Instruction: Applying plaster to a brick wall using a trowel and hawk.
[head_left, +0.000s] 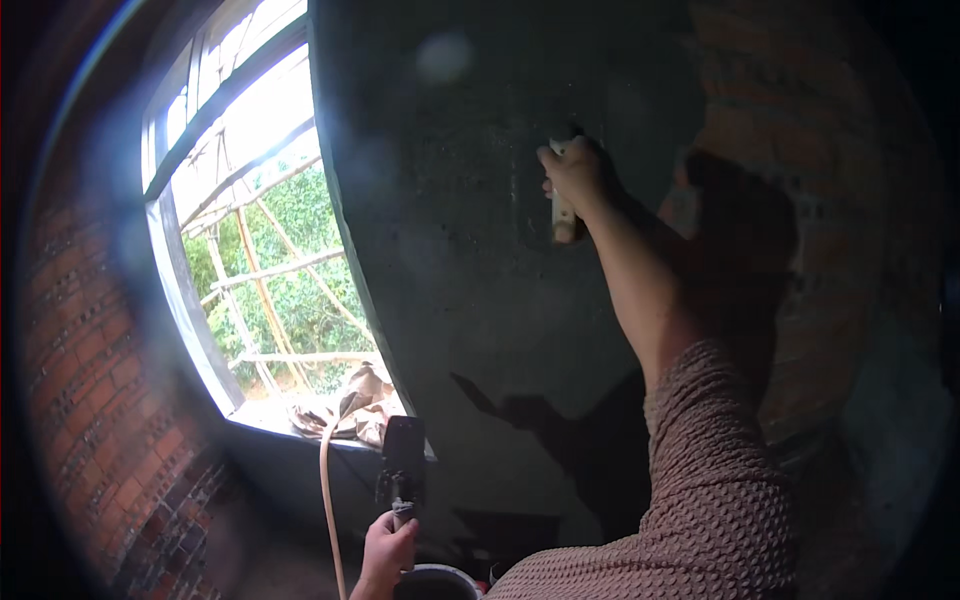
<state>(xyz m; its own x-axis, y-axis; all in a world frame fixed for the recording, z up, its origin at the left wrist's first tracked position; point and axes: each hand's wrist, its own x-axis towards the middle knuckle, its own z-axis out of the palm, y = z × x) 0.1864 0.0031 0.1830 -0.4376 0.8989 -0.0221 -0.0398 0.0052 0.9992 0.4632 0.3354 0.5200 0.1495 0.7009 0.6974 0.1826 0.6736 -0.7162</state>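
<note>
My right arm reaches up to a dark, freshly plastered wall [450, 250]. With the fingers of my right hand [580, 178] wrapped round it, a pale, narrow plastering float [564, 222] lies against the plaster. Its far end is partly hidden by my hand. Low in the view, my left hand [388, 548] grips the handle of a trowel [403, 460]. The trowel's dark blade points upward, in front of the window corner, and grey mortar clings near its neck.
A window opening [185, 300] on the left looks onto wooden pole scaffolding [250, 262] and greenery. Crumpled brown sheeting [365, 402] lies on its sill, and a hose [328, 500] hangs down from there. Below my left hand is a bucket [440, 574]. Bare brickwork [800, 130] borders the plaster.
</note>
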